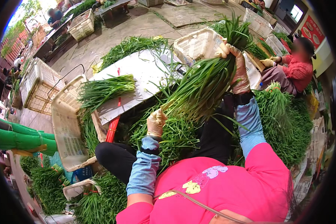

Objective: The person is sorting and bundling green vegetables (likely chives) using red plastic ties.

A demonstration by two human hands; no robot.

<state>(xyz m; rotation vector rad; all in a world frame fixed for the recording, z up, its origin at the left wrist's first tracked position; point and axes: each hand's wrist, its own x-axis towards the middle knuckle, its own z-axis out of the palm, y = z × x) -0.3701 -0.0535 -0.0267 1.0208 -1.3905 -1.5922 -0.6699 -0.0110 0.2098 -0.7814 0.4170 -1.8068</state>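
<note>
My right hand (pixel 238 70), in a thin translucent glove, grips a thick bunch of long green chives (pixel 207 84), holding it up at an angle in front of me. The bunch's pale ends fan down and to the left. There my gloved left hand (pixel 156 121) pinches a few stalks at their pale tips. Below the bunch, loose chives (pixel 176 137) are heaped between my knees. A smaller bunch of chives (pixel 109 88) lies on the white board (pixel 145 77), across a red tie strip (pixel 119 101). More red strips (pixel 112 130) hang at the board's near edge.
A white plastic crate (pixel 196 44) stands beyond the board, and another crate (pixel 70 128) tilts at the left. Chives are piled on the right (pixel 285 126) and tied in bunches at lower left (pixel 49 184). A co-worker in red (pixel 296 67) sits at the right.
</note>
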